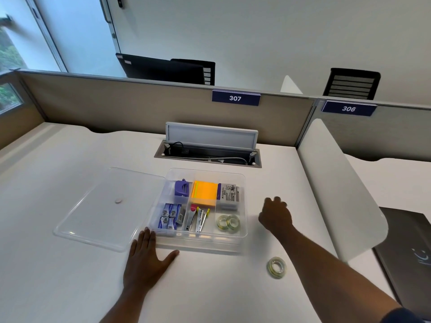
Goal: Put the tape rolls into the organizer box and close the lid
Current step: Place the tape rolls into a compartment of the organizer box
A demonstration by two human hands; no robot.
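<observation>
A clear organizer box (243,201) stands open in the middle of the white desk, its clear lid (102,206) lying flat to its left. Two tape rolls (228,222) lie in the box's front right compartment. A third tape roll (276,267) rests on the desk, in front of the box and to its right. My left hand (145,257) lies flat on the desk, fingertips touching the box's front left corner. My right hand (275,215) hovers just right of the box, fingers loosely curled, holding nothing that I can see.
Other compartments hold a purple punch (181,188), orange sticky notes (203,193), staple boxes (169,215) and staplers (197,217). An open cable hatch (207,156) sits behind the box. A white curved divider (338,190) rises at the right, with a dark laptop (405,250) beyond it.
</observation>
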